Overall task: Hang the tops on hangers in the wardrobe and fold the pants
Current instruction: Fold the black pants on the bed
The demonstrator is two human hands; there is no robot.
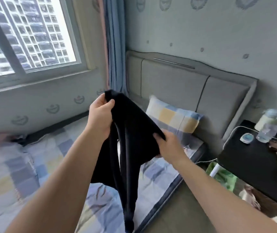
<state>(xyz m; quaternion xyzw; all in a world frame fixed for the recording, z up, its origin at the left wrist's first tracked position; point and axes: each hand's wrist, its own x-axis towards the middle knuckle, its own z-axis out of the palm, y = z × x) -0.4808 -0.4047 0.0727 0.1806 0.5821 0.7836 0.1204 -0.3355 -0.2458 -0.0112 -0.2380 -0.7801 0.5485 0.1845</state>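
A black garment (131,132) hangs in the air above the bed, its long dark lengths trailing down toward the bottom of the head view. My left hand (100,115) grips its upper edge at the top left, fingers curled round the cloth. My right hand (169,145) pinches the same edge lower and to the right. The edge is stretched between both hands. I cannot tell whether it is a top or pants.
The bed (33,162) with a checked sheet lies below, a checked pillow (173,116) against the grey headboard (201,88). A black bedside table (251,162) at right carries bottles (267,126) and a cable. A window (25,34) and blue curtain (116,47) stand behind.
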